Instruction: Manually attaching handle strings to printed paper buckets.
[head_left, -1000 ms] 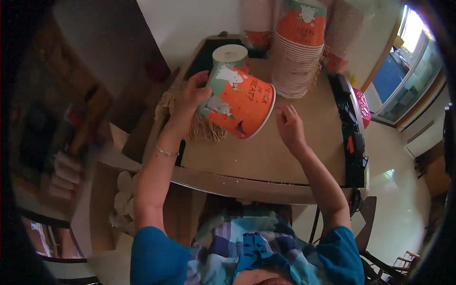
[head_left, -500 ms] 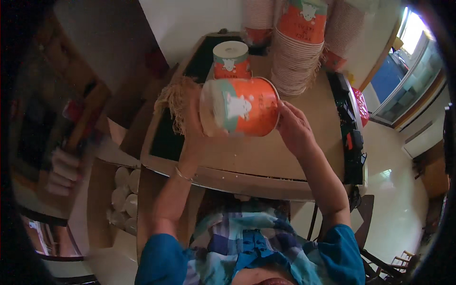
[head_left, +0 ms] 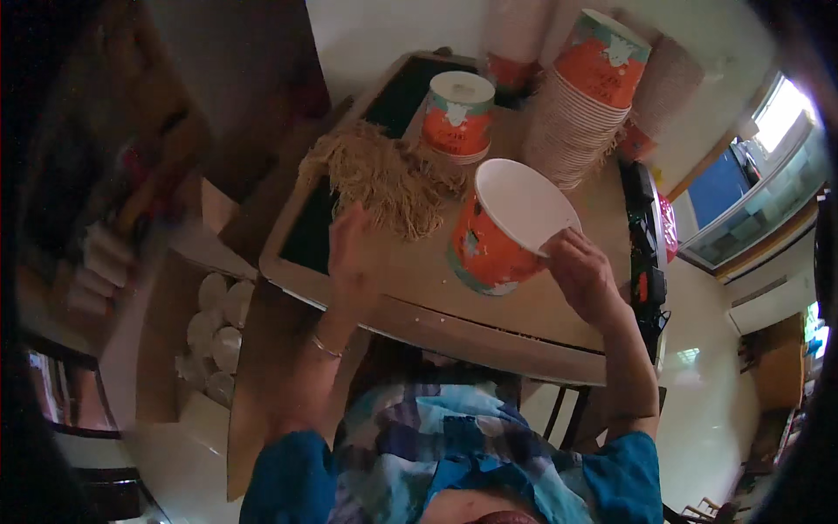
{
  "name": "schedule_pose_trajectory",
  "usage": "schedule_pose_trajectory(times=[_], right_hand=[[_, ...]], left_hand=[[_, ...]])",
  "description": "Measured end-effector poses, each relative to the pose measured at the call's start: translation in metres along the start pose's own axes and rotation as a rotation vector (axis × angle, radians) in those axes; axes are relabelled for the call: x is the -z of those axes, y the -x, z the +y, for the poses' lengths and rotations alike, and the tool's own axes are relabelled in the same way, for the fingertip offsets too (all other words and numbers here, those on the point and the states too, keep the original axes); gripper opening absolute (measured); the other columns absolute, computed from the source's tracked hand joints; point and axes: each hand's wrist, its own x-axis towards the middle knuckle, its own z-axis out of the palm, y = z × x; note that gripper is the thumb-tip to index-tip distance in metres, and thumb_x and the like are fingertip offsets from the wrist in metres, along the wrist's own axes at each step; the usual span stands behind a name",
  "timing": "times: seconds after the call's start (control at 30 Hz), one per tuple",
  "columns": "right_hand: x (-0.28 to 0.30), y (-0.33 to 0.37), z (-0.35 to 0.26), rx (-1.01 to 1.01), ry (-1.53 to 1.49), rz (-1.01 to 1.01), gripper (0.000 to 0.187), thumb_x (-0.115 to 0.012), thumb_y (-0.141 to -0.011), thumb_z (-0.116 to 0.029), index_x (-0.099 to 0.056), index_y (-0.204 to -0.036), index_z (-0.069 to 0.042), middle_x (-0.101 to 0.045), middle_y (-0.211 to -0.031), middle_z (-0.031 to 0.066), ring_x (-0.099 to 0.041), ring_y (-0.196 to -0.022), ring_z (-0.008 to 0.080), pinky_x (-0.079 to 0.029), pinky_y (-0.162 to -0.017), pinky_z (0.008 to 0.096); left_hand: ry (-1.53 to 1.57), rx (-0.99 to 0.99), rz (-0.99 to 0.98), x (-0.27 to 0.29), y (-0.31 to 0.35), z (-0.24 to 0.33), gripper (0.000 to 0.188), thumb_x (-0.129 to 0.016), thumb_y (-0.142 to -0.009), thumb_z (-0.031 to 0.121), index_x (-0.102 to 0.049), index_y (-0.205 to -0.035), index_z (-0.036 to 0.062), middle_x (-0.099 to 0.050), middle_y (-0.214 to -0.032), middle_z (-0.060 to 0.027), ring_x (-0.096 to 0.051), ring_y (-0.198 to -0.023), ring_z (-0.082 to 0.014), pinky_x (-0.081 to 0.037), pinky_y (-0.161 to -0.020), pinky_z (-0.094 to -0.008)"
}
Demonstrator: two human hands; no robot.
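An orange and green paper bucket (head_left: 494, 244) with a white animal print hangs tilted above the table, its white inside showing through the open mouth. My right hand (head_left: 578, 272) pinches its rim on the right side. To the left, apart from the bucket, my left hand (head_left: 351, 266) is slightly blurred, fingers stretched upward and nothing visible in it. Beyond that hand lies a heap of tan shredded fibre (head_left: 384, 179). A matching bucket (head_left: 457, 118) stands upside down behind the held one, with rims of others showing under it.
A tall stack of nested buckets (head_left: 580, 118) rises at the back right, with more stacks behind. Black devices (head_left: 642, 236) line the table's right edge. At lower left, an open carton (head_left: 161, 349) contains several pale round pieces. A cardboard sheet covers much of the table (head_left: 532, 310).
My left hand has let go of the bucket and drawn away. The bucket, now in my right hand alone, has turned from lying sideways to mouth upward. The view has shifted slightly.
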Motion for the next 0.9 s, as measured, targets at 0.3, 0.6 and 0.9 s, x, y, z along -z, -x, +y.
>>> schedule_pose_trajectory(times=[0.3,0.6,0.9], right_hand=[[-0.038,0.019,0.002,0.135,0.213,-0.198,0.020,-0.064,-0.076,-0.003,-0.060,-0.096,-0.005,-0.056,-0.089,0.0084,-0.055,-0.086,0.0269,-0.045,-0.080,0.0377],[-0.015,0.004,-0.035,-0.241,-0.341,0.075,0.027,-0.065,-0.082,-0.014,-0.064,-0.106,-0.002,-0.063,-0.104,0.0112,-0.058,-0.098,0.0303,-0.045,-0.089,0.0418],[0.047,0.099,-0.084,-0.008,-0.808,0.098,0.033,-0.058,-0.088,-0.025,-0.062,-0.108,0.001,-0.063,-0.107,0.0154,-0.058,-0.096,0.0337,-0.046,-0.086,0.0433]], left_hand=[[-0.287,0.156,0.048,0.024,0.001,-0.042,0.016,-0.062,-0.089,0.004,-0.062,-0.104,0.0055,-0.063,-0.100,-0.0102,-0.059,-0.095,-0.0275,-0.047,-0.083,-0.0355],[-0.342,0.435,-0.075,0.019,0.006,-0.063,0.010,-0.060,-0.089,0.007,-0.067,-0.096,0.0056,-0.062,-0.092,-0.0106,-0.060,-0.086,-0.0243,-0.049,-0.074,-0.0325],[-0.284,0.504,-0.184,0.005,0.006,-0.053,0.017,-0.057,-0.090,0.009,-0.069,-0.101,0.0049,-0.065,-0.091,-0.0108,-0.062,-0.086,-0.0232,-0.049,-0.076,-0.0302]])
